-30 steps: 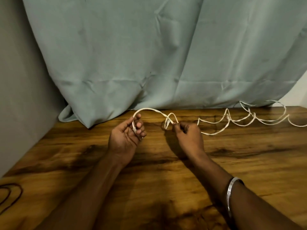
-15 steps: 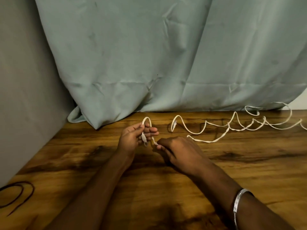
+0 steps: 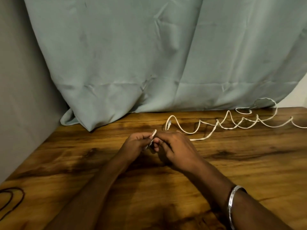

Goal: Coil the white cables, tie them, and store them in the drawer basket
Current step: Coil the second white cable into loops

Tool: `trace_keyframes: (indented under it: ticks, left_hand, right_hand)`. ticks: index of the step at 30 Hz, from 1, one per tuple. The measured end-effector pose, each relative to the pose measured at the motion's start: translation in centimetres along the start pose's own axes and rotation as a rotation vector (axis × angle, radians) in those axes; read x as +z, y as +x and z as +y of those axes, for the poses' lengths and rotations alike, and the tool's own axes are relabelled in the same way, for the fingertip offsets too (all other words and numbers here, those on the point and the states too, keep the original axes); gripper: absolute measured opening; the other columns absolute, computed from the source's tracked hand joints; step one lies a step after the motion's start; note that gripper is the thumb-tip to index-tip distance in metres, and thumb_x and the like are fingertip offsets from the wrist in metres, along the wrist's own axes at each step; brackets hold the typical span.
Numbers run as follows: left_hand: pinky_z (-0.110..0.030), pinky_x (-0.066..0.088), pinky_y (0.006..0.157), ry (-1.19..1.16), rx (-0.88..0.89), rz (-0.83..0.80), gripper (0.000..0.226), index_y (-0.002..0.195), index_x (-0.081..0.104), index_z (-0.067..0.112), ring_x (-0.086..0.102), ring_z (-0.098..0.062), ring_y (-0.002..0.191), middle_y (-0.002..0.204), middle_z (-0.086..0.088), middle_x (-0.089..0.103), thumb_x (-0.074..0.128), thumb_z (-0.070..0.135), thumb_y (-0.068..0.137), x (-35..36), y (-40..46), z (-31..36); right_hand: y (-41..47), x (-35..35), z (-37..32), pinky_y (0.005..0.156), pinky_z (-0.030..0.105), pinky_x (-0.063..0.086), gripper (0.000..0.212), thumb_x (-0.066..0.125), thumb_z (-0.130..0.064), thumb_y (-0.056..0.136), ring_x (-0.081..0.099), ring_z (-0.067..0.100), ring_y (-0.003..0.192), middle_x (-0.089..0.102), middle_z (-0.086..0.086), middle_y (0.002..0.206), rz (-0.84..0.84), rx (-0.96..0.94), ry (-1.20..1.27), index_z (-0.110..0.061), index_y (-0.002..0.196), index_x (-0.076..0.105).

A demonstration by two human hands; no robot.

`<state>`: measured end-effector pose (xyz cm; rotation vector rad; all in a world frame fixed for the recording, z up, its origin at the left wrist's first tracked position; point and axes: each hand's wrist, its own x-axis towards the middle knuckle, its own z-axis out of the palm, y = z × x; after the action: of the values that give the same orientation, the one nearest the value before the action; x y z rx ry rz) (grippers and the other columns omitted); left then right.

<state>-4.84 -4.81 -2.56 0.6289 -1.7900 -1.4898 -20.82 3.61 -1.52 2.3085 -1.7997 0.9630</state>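
Observation:
A long white cable (image 3: 221, 126) lies in loose waves on the wooden table (image 3: 249, 163), running from the middle off to the right edge. One plug end (image 3: 168, 126) rests on the table beside my right hand. My left hand (image 3: 135, 143) pinches a folded end of the white cable (image 3: 153, 134) between thumb and fingers. My right hand (image 3: 174, 148) meets it, its fingers curled around the same piece of cable. The part of the cable under my right hand is hidden. No drawer basket is in view.
A pale green curtain (image 3: 132, 63) hangs behind the table and drapes onto its back edge. A grey wall (image 3: 20, 97) stands at the left. A thin dark cable (image 3: 10, 201) loops at the table's front left. A metal bangle (image 3: 232, 205) circles my right wrist.
The wide arc of cable between my hands has collapsed into a tight fold. My right hand moved left to meet my left hand. The second plug end dropped onto the table.

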Motion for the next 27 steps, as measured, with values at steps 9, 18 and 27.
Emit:
trace_keyframes:
  ticks: [9, 18, 27]
  left_hand:
    - [-0.023, 0.035, 0.051, -0.082, -0.099, -0.075, 0.028, 0.084, 0.058, 0.005, 0.037, -0.014, 0.050, 0.056, 0.000, 0.038, 0.041, 0.014, 0.104, 0.5, -0.7, -0.4]
    - [-0.035, 0.045, 0.082, -0.523, -0.165, -0.199, 0.038, 0.081, 0.059, 0.010, 0.031, -0.011, 0.041, 0.054, 0.003, 0.025, 0.039, 0.031, 0.106, 0.4, -1.5, 0.8]
    - [-0.021, 0.055, 0.061, -0.759, -0.071, -0.129, 0.026, 0.082, 0.063, 0.008, 0.051, -0.011, 0.049, 0.054, 0.002, 0.048, 0.048, 0.024, 0.095, 1.8, -1.9, 2.2]
  right_hand:
    - [0.2, -0.3, 0.7, 0.083, 0.038, 0.058, 0.013, 0.067, -0.030, 0.100, 0.065, 0.003, 0.096, 0.070, -0.016, 0.100, 0.111, 0.209, 0.317, -0.037, 0.110, 0.066]
    - [0.7, 0.9, 1.9, 0.087, 0.036, 0.057, 0.013, 0.069, -0.019, 0.100, 0.073, 0.014, 0.098, 0.080, -0.005, 0.098, 0.205, 0.360, 0.691, -0.019, 0.103, 0.082]
    - [1.2, 0.8, 1.6, 0.059, 0.009, 0.046, 0.013, 0.066, -0.013, 0.100, 0.065, -0.009, 0.066, 0.077, -0.015, 0.075, 0.306, 0.465, 0.882, -0.013, 0.103, 0.079]
